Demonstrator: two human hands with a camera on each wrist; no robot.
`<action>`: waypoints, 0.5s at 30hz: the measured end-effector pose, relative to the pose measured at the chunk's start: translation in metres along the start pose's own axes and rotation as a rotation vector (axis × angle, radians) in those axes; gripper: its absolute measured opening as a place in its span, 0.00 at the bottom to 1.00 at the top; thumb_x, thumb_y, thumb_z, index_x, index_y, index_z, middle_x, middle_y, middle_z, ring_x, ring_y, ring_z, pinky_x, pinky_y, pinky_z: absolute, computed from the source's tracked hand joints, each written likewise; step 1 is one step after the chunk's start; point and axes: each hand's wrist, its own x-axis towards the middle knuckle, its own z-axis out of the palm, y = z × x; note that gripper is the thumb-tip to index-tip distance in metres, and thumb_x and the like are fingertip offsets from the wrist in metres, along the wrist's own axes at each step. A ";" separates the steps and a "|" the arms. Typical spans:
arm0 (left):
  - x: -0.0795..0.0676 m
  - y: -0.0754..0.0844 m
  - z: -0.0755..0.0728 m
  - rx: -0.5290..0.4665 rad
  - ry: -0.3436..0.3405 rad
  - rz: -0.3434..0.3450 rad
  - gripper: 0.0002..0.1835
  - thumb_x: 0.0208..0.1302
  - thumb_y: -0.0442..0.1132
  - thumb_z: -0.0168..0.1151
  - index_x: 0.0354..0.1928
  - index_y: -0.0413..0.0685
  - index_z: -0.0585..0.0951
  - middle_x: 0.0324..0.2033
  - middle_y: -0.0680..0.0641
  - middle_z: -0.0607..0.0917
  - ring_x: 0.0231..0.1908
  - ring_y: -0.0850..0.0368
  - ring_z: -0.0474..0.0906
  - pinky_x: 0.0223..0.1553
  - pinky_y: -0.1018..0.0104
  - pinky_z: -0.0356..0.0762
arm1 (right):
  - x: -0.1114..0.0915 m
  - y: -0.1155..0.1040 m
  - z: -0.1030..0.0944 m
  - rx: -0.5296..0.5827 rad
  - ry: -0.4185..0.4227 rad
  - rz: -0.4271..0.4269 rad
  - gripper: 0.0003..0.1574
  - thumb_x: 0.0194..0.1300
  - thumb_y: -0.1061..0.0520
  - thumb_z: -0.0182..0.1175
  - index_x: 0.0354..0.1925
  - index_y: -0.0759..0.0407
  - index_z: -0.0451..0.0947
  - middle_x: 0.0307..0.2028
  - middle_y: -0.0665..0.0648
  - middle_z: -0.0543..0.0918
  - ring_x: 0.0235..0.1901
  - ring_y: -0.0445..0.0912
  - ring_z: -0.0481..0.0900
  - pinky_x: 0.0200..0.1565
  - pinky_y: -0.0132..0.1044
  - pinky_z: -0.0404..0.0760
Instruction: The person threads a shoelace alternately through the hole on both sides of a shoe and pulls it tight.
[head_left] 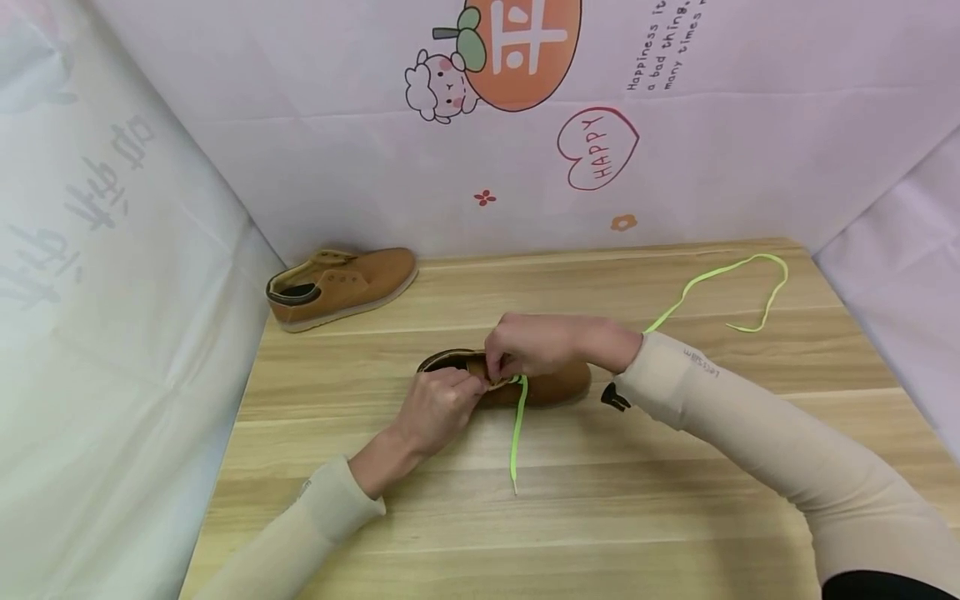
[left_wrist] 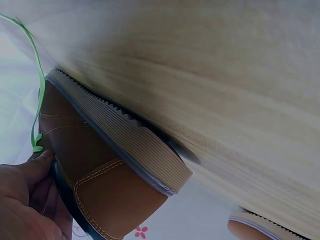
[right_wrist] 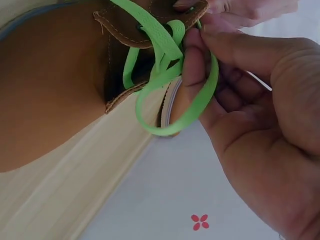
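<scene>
A brown leather shoe [head_left: 562,387] rests on the table, its toe pointing right. My left hand [head_left: 442,404] pinches the near edge of its opening beside the eyelets; the left wrist view shows the thumb on the leather [left_wrist: 67,142]. My right hand [head_left: 536,343] pinches a neon green shoelace [right_wrist: 202,107] between thumb and fingers, right at the eyelet flap [right_wrist: 132,27]. There the lace crosses the shoe's opening and hangs in a loop below the fingers. One tipped lace end [head_left: 516,442] lies down the near side of the shoe.
A second brown shoe [head_left: 375,283], with bare eyelets, stands at the table's back left corner. Another green lace strand [head_left: 701,279] curves over the back right, passing behind my right sleeve [head_left: 720,425]. White printed cloth [head_left: 337,150] encloses the back and sides of the wooden table [head_left: 600,517].
</scene>
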 end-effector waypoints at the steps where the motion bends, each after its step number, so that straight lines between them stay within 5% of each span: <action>1: 0.000 0.000 0.000 -0.011 0.002 -0.011 0.08 0.60 0.29 0.78 0.26 0.43 0.88 0.21 0.51 0.86 0.20 0.62 0.80 0.24 0.72 0.78 | -0.001 0.000 0.000 -0.001 0.006 0.005 0.09 0.71 0.69 0.66 0.40 0.59 0.91 0.40 0.50 0.90 0.41 0.41 0.87 0.44 0.31 0.85; 15: 0.001 0.000 0.000 -0.141 -0.035 -0.190 0.05 0.58 0.27 0.79 0.33 0.42 0.91 0.29 0.49 0.91 0.31 0.58 0.89 0.34 0.66 0.86 | -0.004 0.007 0.011 0.020 0.135 0.044 0.08 0.69 0.68 0.68 0.40 0.58 0.90 0.40 0.49 0.91 0.42 0.39 0.87 0.46 0.30 0.85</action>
